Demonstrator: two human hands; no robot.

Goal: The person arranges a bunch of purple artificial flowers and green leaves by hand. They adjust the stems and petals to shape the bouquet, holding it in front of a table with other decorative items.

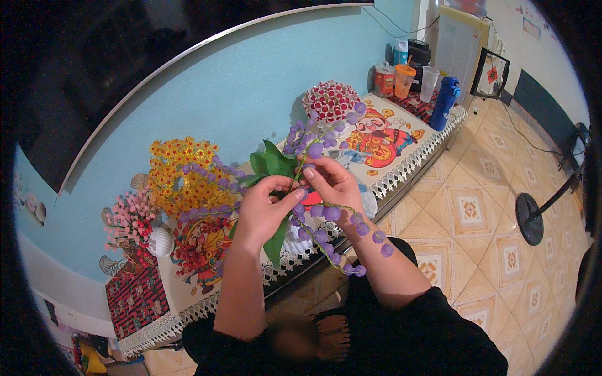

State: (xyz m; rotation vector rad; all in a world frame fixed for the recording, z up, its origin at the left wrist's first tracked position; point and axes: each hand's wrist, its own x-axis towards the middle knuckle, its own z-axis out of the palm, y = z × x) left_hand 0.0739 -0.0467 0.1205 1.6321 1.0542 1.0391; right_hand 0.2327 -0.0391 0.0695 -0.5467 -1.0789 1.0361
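Observation:
Both hands are at the middle of an artificial plant with green leaves (272, 162) and arching stems of purple round beads (325, 212). My left hand (268, 207) pinches at the stems where they meet, thumb and forefinger together. Close to its right, my right hand (333, 183) holds a green beaded stem between thumb and fingers. A white ribbed vase (297, 240) shows below the hands, with something red between them. Beaded stems spread left past my left hand and down over my right forearm. The fingers partly hide the point where the stems join.
On the cabinet's lace-edged cloth (176, 324) stand a yellow beaded arrangement (181, 174), pink flowers (129, 216) and a red-and-white flower ball (331, 101). Farther right are a blue bottle (444, 104), an orange cup (404, 81) and a clear cup (429, 84). A television hangs above.

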